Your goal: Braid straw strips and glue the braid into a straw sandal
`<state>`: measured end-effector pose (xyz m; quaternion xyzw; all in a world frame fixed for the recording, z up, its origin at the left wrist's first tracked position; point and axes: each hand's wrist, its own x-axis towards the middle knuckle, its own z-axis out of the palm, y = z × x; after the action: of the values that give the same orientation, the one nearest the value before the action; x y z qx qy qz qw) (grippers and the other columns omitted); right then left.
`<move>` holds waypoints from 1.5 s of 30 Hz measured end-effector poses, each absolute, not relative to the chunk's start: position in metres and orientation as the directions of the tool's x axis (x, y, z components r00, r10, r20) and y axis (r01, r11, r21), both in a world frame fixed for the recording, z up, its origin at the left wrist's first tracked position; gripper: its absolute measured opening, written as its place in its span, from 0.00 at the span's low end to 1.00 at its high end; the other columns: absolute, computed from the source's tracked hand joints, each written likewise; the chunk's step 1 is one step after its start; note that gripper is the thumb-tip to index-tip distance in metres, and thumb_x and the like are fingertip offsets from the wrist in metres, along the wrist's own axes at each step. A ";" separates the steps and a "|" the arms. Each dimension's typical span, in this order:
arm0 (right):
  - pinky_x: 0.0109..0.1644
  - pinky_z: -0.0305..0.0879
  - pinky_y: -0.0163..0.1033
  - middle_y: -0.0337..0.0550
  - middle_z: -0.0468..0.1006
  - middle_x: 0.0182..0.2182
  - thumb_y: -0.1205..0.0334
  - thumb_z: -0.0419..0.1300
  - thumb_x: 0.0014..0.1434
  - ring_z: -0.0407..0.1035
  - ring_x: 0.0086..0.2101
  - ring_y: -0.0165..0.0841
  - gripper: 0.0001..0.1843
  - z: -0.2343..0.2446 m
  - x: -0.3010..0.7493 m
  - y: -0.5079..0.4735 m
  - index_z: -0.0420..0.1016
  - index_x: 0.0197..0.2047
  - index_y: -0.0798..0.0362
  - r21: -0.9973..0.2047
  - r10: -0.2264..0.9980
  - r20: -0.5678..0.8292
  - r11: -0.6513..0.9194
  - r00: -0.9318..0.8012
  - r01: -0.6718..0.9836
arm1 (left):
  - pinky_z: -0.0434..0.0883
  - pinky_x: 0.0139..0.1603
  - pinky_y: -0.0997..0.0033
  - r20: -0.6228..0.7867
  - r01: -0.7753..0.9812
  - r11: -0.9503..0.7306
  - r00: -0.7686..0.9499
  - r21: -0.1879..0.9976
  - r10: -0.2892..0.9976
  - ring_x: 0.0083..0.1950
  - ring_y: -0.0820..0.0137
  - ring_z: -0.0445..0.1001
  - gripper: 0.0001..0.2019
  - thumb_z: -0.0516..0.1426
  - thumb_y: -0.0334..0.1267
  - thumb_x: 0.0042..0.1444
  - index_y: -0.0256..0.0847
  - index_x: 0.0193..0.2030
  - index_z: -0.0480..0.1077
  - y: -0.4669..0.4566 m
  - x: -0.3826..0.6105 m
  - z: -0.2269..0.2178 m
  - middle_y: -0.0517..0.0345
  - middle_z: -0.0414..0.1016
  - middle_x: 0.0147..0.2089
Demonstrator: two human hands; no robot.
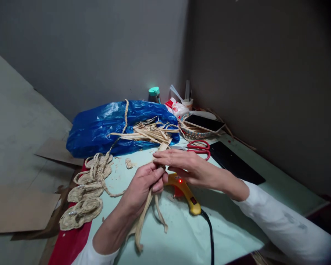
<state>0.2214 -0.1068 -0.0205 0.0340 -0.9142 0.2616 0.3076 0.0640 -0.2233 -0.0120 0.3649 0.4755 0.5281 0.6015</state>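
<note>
My left hand (145,184) is closed around several flat straw strips (143,224), whose loose ends hang down toward the table's near edge. My right hand (182,163) reaches across from the right, fingers stretched out and pressed together on the upper end of the same strips just above the left hand. A yellow glue gun (188,194) with a red light lies on the pale green table (226,224) right under both hands, its black cord running toward me.
Braided straw coils (85,198) lie at the left on a red cloth. A blue plastic bag (105,127) with loose straw strips (150,132) sits behind. Red scissors (198,147), a black pad (233,162), a phone (204,122) on a basket and jars fill the corner.
</note>
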 end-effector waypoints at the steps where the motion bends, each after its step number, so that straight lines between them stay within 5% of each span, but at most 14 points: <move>1: 0.62 0.63 0.46 0.52 0.72 0.59 0.70 0.53 0.66 0.66 0.58 0.37 0.22 -0.021 0.221 -0.108 0.67 0.62 0.54 -0.528 0.156 0.575 0.821 -0.803 -0.218 | 0.49 0.24 0.76 -0.169 -0.247 0.159 -0.018 0.956 0.986 0.21 0.83 0.51 0.08 0.56 0.37 0.62 0.34 0.35 0.69 -0.225 0.063 -0.013 0.62 0.66 0.28; 6: 0.52 0.69 0.42 0.48 0.81 0.49 0.58 0.55 0.67 0.75 0.47 0.37 0.17 -0.030 0.213 -0.119 0.76 0.55 0.51 -0.778 0.457 0.365 0.629 -0.811 0.004 | 0.49 0.26 0.74 -0.192 -0.114 0.182 -0.079 0.977 0.978 0.25 0.78 0.52 0.11 0.55 0.41 0.61 0.36 0.45 0.71 -0.243 0.062 -0.021 0.62 0.63 0.29; 11: 0.46 0.70 0.40 0.48 0.82 0.41 0.59 0.59 0.64 0.75 0.41 0.36 0.13 -0.040 0.205 -0.125 0.80 0.49 0.52 -0.811 0.459 0.333 0.586 -0.824 -0.001 | 0.44 0.25 0.72 -0.245 -0.183 0.213 -0.174 0.960 0.954 0.25 0.77 0.47 0.11 0.57 0.40 0.60 0.35 0.44 0.71 -0.256 0.061 -0.031 0.66 0.54 0.25; 17: 0.43 0.69 0.38 0.46 0.79 0.37 0.56 0.62 0.62 0.73 0.38 0.34 0.12 -0.039 0.205 -0.122 0.79 0.44 0.54 -0.850 0.403 0.387 0.505 -0.830 -0.151 | 0.40 0.24 0.74 -0.291 -0.489 0.264 0.021 0.832 0.956 0.23 0.80 0.38 0.07 0.58 0.37 0.59 0.34 0.36 0.67 -0.258 0.054 -0.029 0.69 0.47 0.23; 23: 0.40 0.66 0.34 0.41 0.76 0.33 0.63 0.61 0.63 0.70 0.34 0.30 0.06 -0.031 0.207 -0.133 0.76 0.36 0.55 -0.841 0.435 0.422 0.517 -0.795 -0.163 | 0.44 0.23 0.75 -0.276 -0.526 0.300 0.126 0.796 0.953 0.20 0.82 0.43 0.09 0.55 0.39 0.62 0.33 0.39 0.68 -0.261 0.056 -0.026 0.64 0.60 0.24; 28: 0.38 0.63 0.33 0.39 0.74 0.31 0.62 0.58 0.65 0.68 0.33 0.29 0.07 -0.030 0.209 -0.134 0.73 0.36 0.54 -0.817 0.451 0.407 0.568 -0.794 -0.097 | 0.48 0.23 0.74 -0.279 -0.400 0.254 -0.006 0.881 0.960 0.20 0.81 0.49 0.13 0.52 0.43 0.64 0.34 0.40 0.70 -0.261 0.065 -0.028 0.57 0.69 0.29; 34: 0.36 0.62 0.32 0.38 0.73 0.29 0.61 0.56 0.67 0.66 0.31 0.28 0.09 -0.029 0.210 -0.133 0.71 0.36 0.55 -0.806 0.453 0.358 0.592 -0.816 -0.025 | 0.53 0.25 0.73 -0.228 -0.030 0.228 -0.254 0.973 0.940 0.22 0.76 0.53 0.15 0.51 0.45 0.65 0.38 0.35 0.71 -0.265 0.074 -0.030 0.66 0.58 0.20; 38: 0.35 0.61 0.32 0.37 0.73 0.29 0.61 0.55 0.67 0.66 0.29 0.27 0.09 -0.033 0.208 -0.135 0.71 0.36 0.54 -0.777 0.443 0.382 0.629 -0.811 -0.022 | 0.56 0.25 0.74 -0.172 0.182 0.234 -0.302 0.955 0.938 0.21 0.77 0.56 0.15 0.50 0.44 0.66 0.39 0.34 0.70 -0.265 0.075 -0.030 0.65 0.60 0.21; 45: 0.31 0.58 0.33 0.36 0.71 0.24 0.58 0.56 0.67 0.64 0.25 0.27 0.13 -0.037 0.208 -0.141 0.69 0.31 0.54 -0.759 0.496 0.379 0.650 -0.781 0.045 | 0.64 0.28 0.74 -0.037 0.417 0.212 -0.389 0.884 0.920 0.25 0.72 0.64 0.18 0.47 0.44 0.67 0.40 0.55 0.71 -0.265 0.076 -0.041 0.63 0.66 0.23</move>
<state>0.2077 -0.1405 -0.0365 -0.1573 -0.8603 0.3876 0.2914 0.0760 -0.2651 -0.0409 0.4651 0.7187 0.4218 0.2986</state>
